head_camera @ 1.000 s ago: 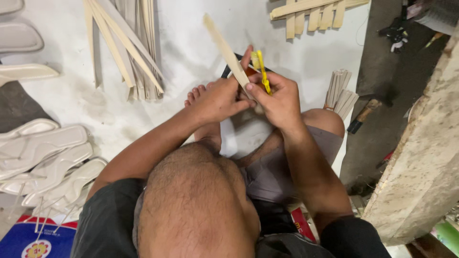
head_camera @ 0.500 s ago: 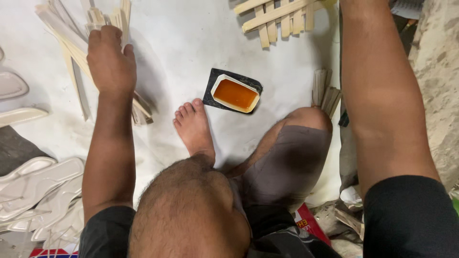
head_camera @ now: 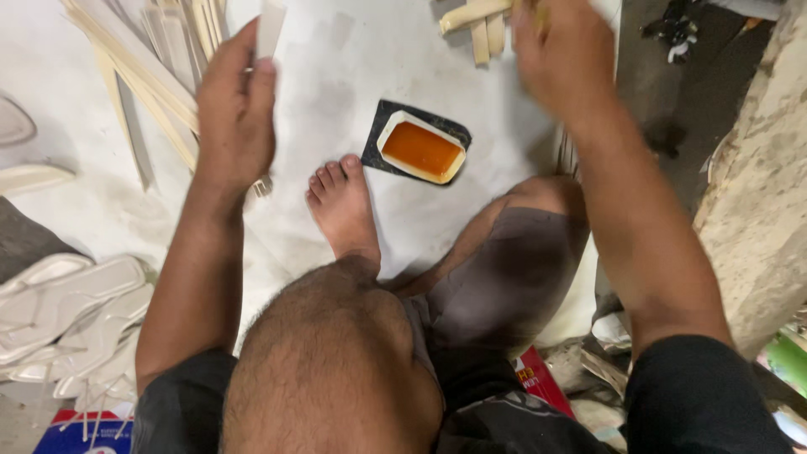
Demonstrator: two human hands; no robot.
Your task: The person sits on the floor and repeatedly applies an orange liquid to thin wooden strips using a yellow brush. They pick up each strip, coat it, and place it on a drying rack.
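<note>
Two hands are up near the top of the frame: the left hand (head_camera: 235,118) pinches a pale flat strip (head_camera: 271,25) at upper left, above the strip pile (head_camera: 151,59); the right hand (head_camera: 563,59), blurred at upper right, looks closed, though on what I cannot tell. Risk, as I judge it: a forearm dropping carelessly could tip the amber glue tray (head_camera: 420,147) at centre onto the bare foot (head_camera: 340,206) just beside it

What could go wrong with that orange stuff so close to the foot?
The open tray of orange liquid sits on the floor right beside the bare foot, so a small kick might spill it. The left hand holds a pale strip while the blurred right hand reaches over the tray's side, so an arm might knock it.
</note>
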